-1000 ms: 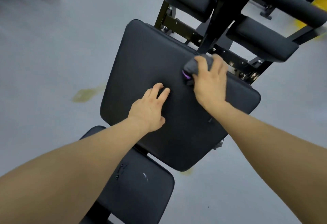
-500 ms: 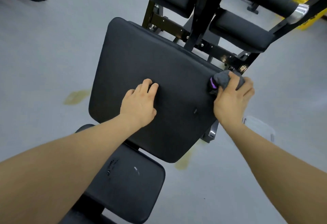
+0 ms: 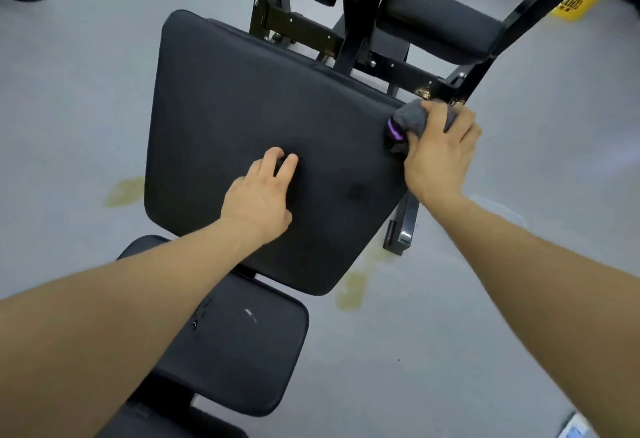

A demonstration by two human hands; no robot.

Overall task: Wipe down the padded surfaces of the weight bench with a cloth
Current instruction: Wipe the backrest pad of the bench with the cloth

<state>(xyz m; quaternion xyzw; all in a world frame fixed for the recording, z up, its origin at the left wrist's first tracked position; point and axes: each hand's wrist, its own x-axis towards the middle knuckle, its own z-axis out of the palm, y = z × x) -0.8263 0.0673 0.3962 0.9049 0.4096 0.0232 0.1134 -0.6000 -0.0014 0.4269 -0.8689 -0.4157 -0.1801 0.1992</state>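
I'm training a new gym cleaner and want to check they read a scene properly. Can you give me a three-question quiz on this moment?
1. True or false: the left hand holds the cloth.
2. Where on the large pad is the cloth now? A) the middle B) the right edge near the far corner C) the near left corner
3. Fill in: the smaller pad closest to the camera lies partly under the left ____.

Key
1. False: the right hand grips it; the left rests on the pad.
2. B
3. forearm
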